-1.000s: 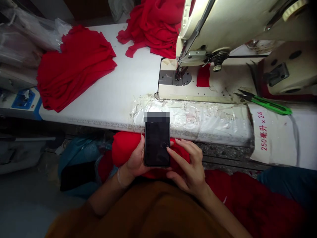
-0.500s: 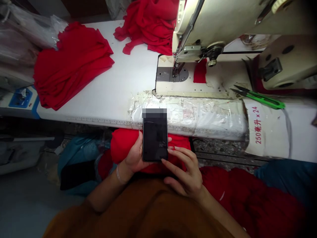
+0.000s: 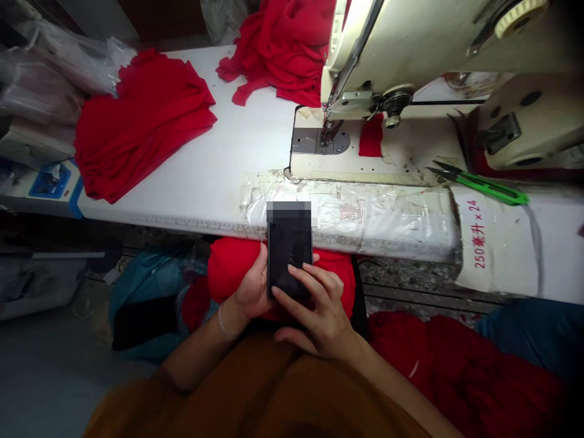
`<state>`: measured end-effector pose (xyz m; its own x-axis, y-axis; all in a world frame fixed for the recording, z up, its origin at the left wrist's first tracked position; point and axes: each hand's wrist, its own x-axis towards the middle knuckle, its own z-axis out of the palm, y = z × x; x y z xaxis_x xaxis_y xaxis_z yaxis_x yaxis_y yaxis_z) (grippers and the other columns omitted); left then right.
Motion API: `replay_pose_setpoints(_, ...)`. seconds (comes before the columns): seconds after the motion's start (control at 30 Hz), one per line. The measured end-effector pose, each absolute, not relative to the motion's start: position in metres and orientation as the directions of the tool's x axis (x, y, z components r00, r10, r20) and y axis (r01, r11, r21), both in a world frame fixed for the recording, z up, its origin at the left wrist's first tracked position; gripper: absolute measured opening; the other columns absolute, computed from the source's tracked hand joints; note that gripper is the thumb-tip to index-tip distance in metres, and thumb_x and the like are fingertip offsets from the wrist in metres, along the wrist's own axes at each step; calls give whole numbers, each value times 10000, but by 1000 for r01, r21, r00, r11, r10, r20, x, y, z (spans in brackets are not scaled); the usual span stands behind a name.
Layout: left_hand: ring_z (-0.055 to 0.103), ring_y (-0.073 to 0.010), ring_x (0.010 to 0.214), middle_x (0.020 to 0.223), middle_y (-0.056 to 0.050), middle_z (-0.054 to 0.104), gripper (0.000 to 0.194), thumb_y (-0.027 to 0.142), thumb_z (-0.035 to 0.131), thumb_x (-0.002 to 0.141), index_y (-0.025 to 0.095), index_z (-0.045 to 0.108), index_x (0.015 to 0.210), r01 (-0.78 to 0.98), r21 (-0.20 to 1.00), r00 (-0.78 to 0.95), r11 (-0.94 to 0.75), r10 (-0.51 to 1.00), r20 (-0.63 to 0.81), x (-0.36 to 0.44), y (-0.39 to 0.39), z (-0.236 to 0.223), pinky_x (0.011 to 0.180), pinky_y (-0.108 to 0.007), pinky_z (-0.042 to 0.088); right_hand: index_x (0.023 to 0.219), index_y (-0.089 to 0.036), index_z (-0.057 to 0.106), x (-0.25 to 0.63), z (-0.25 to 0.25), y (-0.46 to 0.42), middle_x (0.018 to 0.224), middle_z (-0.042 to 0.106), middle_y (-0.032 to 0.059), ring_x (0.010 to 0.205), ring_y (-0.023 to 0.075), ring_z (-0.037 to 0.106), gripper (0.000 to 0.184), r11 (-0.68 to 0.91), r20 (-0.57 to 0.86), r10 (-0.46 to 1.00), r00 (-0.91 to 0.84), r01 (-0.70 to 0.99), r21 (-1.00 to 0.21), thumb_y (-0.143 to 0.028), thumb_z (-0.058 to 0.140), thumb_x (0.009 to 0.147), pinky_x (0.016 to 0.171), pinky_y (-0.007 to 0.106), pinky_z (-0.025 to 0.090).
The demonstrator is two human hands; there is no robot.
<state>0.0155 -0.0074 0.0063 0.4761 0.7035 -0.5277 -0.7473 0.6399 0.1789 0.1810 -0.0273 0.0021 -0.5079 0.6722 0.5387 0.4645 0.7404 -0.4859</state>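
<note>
A black phone [image 3: 288, 249] with a dark screen is gripped by my left hand [image 3: 249, 293] just below the front edge of the sewing table [image 3: 219, 176]. My right hand [image 3: 314, 310] lies over the phone's lower half, fingers stretched out and touching the screen. Red fabric [image 3: 230, 267] is bunched in my lap under both hands.
A sewing machine [image 3: 424, 67] stands on the table at the right, a small red piece [image 3: 370, 137] lying beside its needle. Green thread snips [image 3: 483, 184] lie near the machine base. A folded red stack [image 3: 141, 121] and a red heap [image 3: 283, 48] sit further back.
My right hand has slid left and up, from beside the phone onto its lower screen. The left hand keeps the phone in place.
</note>
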Motion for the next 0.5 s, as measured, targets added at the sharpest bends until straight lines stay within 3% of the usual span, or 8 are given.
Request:
replay_pose_setpoints(0.13, 640, -235, 1156, 1238, -175, 675, 769, 579, 150, 1017, 42, 640, 1265, -765, 140, 491, 629, 710, -505, 13, -10, 5, 1096, -357, 404, 1257, -150, 608, 184, 3, -19, 1369, 484, 198, 1280, 347, 434, 511, 742, 569, 669, -479, 476, -472, -526, 564, 913, 1005, 523, 402)
replay_pose_setpoints(0.27, 681, -211, 1085, 1175, -128, 716, 747, 548, 124, 1029, 101, 693, 1213, -745, 122, 552, 655, 709, -439, 10, -12, 3, 1033, -334, 458, 1362, -172, 538, 188, 9, -4, 1399, 446, 204, 1277, 357, 426, 577, 706, 542, 703, -461, 548, -449, -543, 534, 921, 1014, 548, 390)
replay_pose_setpoints(0.5, 573, -262, 1268, 1249, -131, 682, 629, 517, 240, 1036, 111, 650, 1287, -748, 210, 502, 629, 745, -440, 11, -11, 5, 1170, -394, 317, 1377, -166, 528, 187, 16, 11, 1378, 451, 206, 1260, 356, 432, 559, 731, 598, 666, -446, 549, -405, -525, 473, 952, 1004, 536, 400)
